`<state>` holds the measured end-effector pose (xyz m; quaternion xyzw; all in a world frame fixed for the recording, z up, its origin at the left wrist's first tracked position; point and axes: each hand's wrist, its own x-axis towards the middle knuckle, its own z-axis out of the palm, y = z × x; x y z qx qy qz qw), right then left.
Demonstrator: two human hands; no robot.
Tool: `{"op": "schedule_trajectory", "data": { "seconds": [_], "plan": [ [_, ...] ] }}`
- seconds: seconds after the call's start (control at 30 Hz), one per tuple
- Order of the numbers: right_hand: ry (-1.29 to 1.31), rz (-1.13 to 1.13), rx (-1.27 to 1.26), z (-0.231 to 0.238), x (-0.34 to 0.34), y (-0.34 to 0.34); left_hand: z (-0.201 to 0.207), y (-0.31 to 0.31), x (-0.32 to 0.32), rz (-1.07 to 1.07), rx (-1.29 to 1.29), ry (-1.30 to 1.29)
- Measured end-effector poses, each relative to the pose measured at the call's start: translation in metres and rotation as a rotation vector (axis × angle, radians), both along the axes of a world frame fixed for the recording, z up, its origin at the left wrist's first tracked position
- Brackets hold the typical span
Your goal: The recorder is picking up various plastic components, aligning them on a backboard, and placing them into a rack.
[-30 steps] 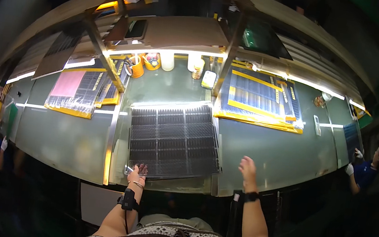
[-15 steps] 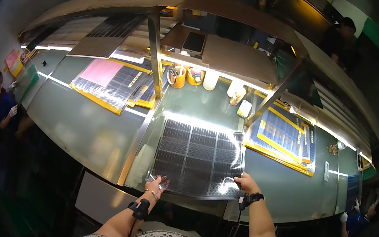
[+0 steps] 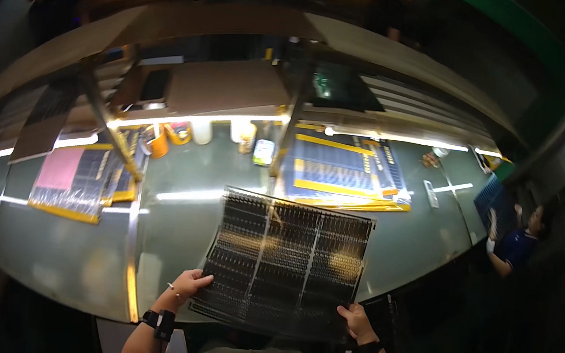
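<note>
A large, dark, glossy sheet of film (image 3: 289, 269) with fine rows of pattern in three columns is held up in front of me. It is lifted at a tilt over the near edge of the glass-topped table (image 3: 179, 241). My left hand (image 3: 190, 284) pinches the sheet's lower left edge between thumb and fingers. On the lower right edge, my right hand (image 3: 356, 321) is closed the same way. The sheet hides part of the tabletop behind it.
Yellow-edged sheets (image 3: 340, 166) lie stacked to the right, with more beside a pink sheet (image 3: 61, 167) at left. Orange cups (image 3: 157, 143) and a small bottle (image 3: 247, 138) stand under the lamp tube (image 3: 197, 121). A metal post (image 3: 293, 118) rises nearby. A co-worker (image 3: 518, 241) is at right.
The sheet has come up off the tabletop in both hands and toward me. My view has swung to the right, so the table's things appear further left.
</note>
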<state>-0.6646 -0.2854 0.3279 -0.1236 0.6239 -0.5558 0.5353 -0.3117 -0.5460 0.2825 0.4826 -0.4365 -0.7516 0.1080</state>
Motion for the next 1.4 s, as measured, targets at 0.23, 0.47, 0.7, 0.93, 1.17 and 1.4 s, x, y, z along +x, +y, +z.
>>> {"op": "schedule_trajectory", "data": {
  "seconds": [0.23, 0.47, 0.7, 0.93, 1.17, 1.4],
  "plan": [
    [0.236, -0.342, 0.078, 0.026, -0.080, 0.097, 0.022, -0.026, -0.148, -0.500, -0.343, -0.229],
    [0.651, -0.503, 0.097, 0.033, -0.215, 0.205, 0.061, -0.068, -0.329, -1.049, -1.141, -0.446],
    [0.779, -0.426, 0.067, 0.057, -0.310, 0.244, -0.018, -0.066, -0.522, -0.866, -1.729, -0.526],
    [0.175, -0.765, -0.042, 0.059, -0.361, 0.213, -0.085, -0.104, -0.570, -1.107, -1.990, -0.852],
    [0.124, -0.751, -0.077, 0.032, -0.383, 0.178, -0.022, -0.126, -0.574, -0.672, -1.461, -0.790],
    [0.068, -0.725, -0.127, -0.013, -0.402, 0.172, -0.048, -0.110, -0.576, -1.006, -1.618, -0.807]
  ]
}}
